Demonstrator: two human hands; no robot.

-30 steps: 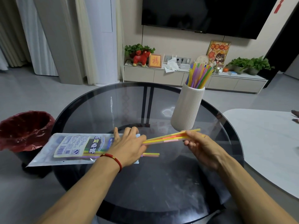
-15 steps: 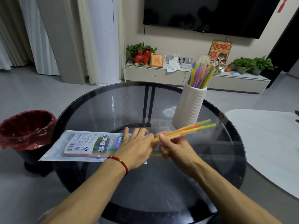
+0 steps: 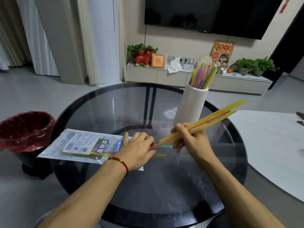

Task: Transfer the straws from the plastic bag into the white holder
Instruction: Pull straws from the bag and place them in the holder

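Note:
A clear plastic bag (image 3: 82, 145) with a printed label lies flat on the left of the round glass table (image 3: 164, 186). My left hand (image 3: 138, 150) presses down on its open right end, fingers spread flat. A few straw ends (image 3: 162, 151) poke out of the bag past my fingers. My right hand (image 3: 189, 140) grips a small bundle of yellow, orange and pink straws (image 3: 213, 118), tilted up to the right in front of the white ribbed holder (image 3: 190, 106). The holder stands upright with several coloured straws (image 3: 203, 74) in it.
A bin with a red liner (image 3: 24, 130) stands on the floor left of the table. A white table (image 3: 271, 150) lies close on the right. A low cabinet (image 3: 197, 78) with plants and ornaments runs along the far wall under a television.
My right hand went back to the bag's mouth, then pulled away to the right with the straw bundle, whose far end now points higher. My left hand stayed on the bag.

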